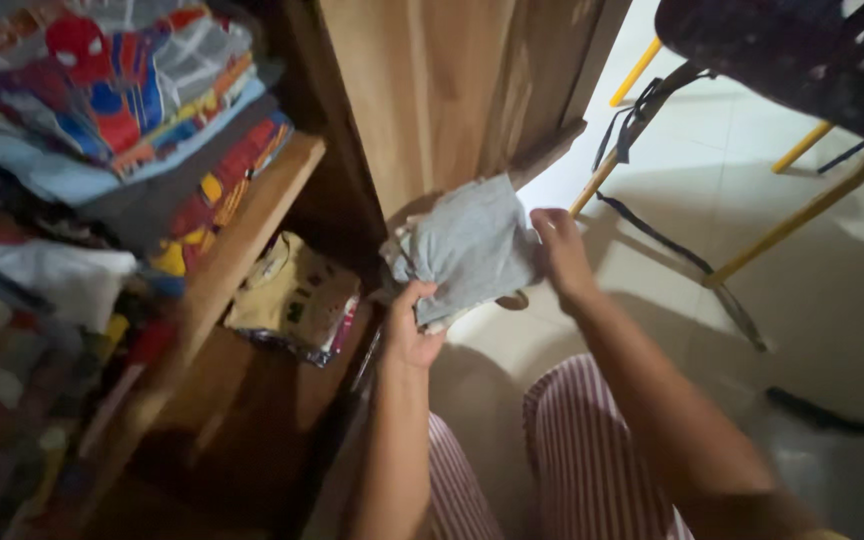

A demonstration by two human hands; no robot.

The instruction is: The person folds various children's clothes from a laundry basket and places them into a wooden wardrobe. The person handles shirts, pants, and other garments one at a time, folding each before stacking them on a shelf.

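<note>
My left hand (410,325) is curled around the lower edge of a small grey garment (472,245), thumb on top and fingers tucked beneath, while my right hand (560,255) pinches its opposite side with closed fingers. Between the two grips the cloth hangs bundled and partly folded in the air, in front of the open wooden wardrobe door (452,90) and above my knees in striped trousers (572,460). Holding it at both ends keeps the fabric from sagging or unfolding, I judge. To the left, the wardrobe's upper shelf (242,240) carries stacks of folded clothes, with a bright red-and-blue printed piece (102,80) on top; the stacks lie flat and squared so they sit within the board's edge. On the lower shelf rests a pale yellow folded garment (297,295), near my left hand but not touching it. To the right, a yellow-legged chair (802,215) stands on the pale tiled floor (832,300), with dark straps (642,225) trailing down from it.
</note>
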